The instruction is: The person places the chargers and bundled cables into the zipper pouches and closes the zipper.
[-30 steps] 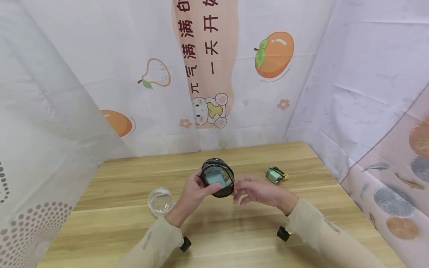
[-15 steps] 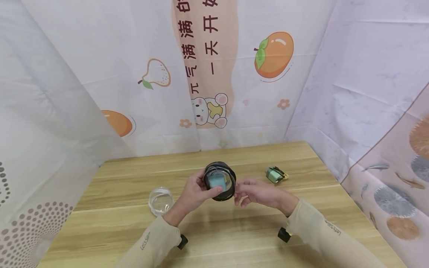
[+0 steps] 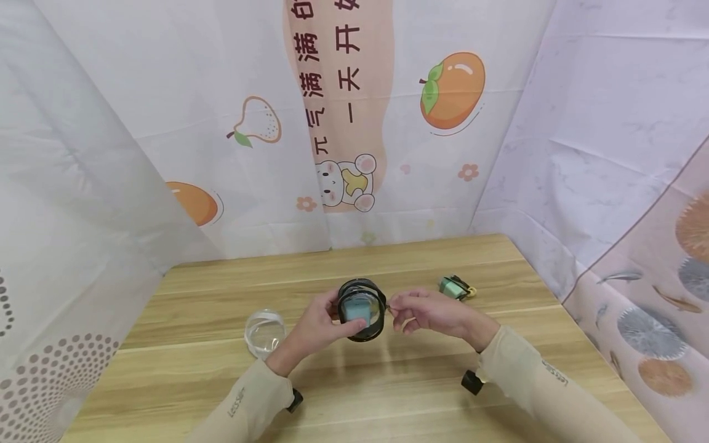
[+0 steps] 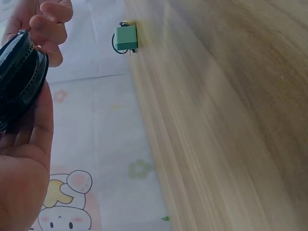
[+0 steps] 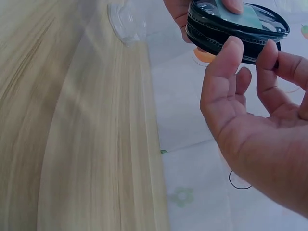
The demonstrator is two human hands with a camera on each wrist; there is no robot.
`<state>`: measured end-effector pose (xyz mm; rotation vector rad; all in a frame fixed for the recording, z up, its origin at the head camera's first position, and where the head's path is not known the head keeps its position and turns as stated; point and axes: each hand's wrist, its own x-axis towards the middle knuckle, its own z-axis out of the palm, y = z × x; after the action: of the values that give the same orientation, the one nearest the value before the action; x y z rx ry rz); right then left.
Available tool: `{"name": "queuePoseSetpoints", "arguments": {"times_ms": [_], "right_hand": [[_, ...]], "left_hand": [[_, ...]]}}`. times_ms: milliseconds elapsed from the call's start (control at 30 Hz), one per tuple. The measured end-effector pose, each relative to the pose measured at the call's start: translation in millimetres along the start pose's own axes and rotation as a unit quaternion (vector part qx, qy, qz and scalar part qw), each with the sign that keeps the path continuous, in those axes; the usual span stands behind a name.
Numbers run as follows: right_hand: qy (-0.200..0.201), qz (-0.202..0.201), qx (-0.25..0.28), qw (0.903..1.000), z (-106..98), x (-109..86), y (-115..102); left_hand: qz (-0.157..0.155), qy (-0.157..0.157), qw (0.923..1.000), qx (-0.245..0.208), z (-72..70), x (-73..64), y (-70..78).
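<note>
A small round pouch (image 3: 373,315) with clear faces and black zipper trim is held up above the table. A light blue item (image 3: 357,309) shows through its clear face. My left hand (image 3: 320,325) grips the pouch from the left, thumb on the clear face and fingers behind. At the pouch's right edge, my right hand (image 3: 431,312) pinches the small zipper pull (image 5: 275,64) between thumb and forefinger. In the left wrist view the two toothed zipper edges (image 4: 30,62) stand apart. The other fingers of the right hand are loosely curled.
A clear round case (image 3: 266,335) with a pale rim lies left of my left hand on the wooden table (image 3: 221,295). Back right sits a green charger plug (image 3: 453,287) with a black cord and a yellow bit. Printed white cloth (image 3: 277,203) hangs behind.
Both hands have brought the pouch slightly lower and nearer, tilting its face. The right fingers have closed together at its right edge and shifted a little to the right.
</note>
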<state>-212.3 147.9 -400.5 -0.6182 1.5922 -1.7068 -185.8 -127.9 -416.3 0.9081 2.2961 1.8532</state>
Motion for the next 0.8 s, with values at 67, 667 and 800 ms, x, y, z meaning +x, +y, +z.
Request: {"name": "queuePoseSetpoints", "arguments": {"times_ms": [67,667,800], "right_hand": [[-0.01,-0.002,0.011,0.9999,-0.2,-0.2,0.1],[-0.021,-0.013,0.075,0.9969,5.4,1.6,-6.2],[-0.025,-0.012,0.069,0.9973,6.4,1.5,-5.5]], "left_hand": [[0.002,-0.007,0.9999,-0.009,0.7,0.5,-0.7],[0.01,-0.024,0.9971,-0.072,7.3,-0.1,-4.6],[0.012,-0.022,0.9975,-0.066,6.8,-0.8,-5.6]]}}
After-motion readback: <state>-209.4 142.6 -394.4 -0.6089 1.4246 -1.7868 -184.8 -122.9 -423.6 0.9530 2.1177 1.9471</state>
